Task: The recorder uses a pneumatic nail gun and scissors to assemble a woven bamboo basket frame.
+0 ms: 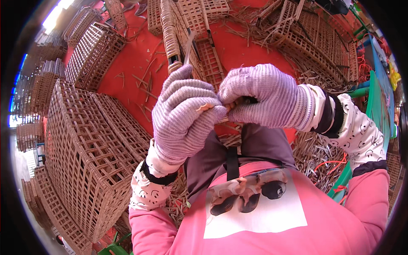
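Both my hands wear purple knitted gloves and meet above my lap over a wicker piece [210, 55]. Fingers curled, my left hand [185, 112] closes on the piece beside its wrapped rim [171, 40]. A thin, flat wicker strip [188, 47] sticks up beyond its fingers, and a small tan patch shows near its fingertips. My right hand [263, 95] is pinched closed at the left one's fingertips, on a bit of tan wicker [230, 106]. Most of what lies between the fingers is hidden by the gloves.
Large woven baskets [80, 153] stand at my left, with more [93, 55] behind. Another woven basket [318, 42] lies at the far right. Strip scraps [314, 157] litter the red floor [140, 55]. A green-edged surface [376, 102] stands near my right arm.
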Action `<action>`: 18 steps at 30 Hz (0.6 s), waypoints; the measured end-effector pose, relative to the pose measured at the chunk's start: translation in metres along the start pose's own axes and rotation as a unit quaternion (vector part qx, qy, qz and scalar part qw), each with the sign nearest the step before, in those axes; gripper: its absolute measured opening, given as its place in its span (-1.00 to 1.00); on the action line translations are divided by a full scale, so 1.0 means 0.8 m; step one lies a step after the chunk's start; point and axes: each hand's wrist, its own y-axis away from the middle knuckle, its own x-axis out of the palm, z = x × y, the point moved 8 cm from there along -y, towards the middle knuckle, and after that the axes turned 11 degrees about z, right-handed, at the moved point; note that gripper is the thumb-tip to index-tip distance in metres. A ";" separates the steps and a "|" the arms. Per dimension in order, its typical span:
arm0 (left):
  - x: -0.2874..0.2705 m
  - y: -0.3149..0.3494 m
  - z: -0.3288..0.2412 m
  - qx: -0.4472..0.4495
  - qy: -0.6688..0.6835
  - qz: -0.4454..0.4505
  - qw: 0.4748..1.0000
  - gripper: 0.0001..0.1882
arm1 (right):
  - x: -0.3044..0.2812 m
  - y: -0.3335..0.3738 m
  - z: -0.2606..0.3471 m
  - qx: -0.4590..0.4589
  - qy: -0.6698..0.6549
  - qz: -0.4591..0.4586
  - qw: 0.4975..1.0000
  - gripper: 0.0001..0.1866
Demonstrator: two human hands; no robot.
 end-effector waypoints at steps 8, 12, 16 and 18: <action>0.004 0.003 0.001 0.001 0.024 0.013 1.000 -0.85 | -0.005 0.016 -0.032 0.125 -0.095 0.007 0.988 -0.67; 0.004 0.004 0.004 0.002 0.030 0.026 0.999 -0.83 | 0.001 0.023 -0.045 0.172 -0.206 0.044 0.962 -0.65; 0.006 0.009 0.008 -0.016 0.036 0.027 0.999 -0.82 | 0.007 0.017 -0.058 0.121 -0.243 0.062 0.961 -0.67; 0.008 0.004 0.008 -0.034 0.030 0.049 0.998 -0.81 | 0.017 0.021 -0.065 0.207 -0.352 0.136 0.903 -0.66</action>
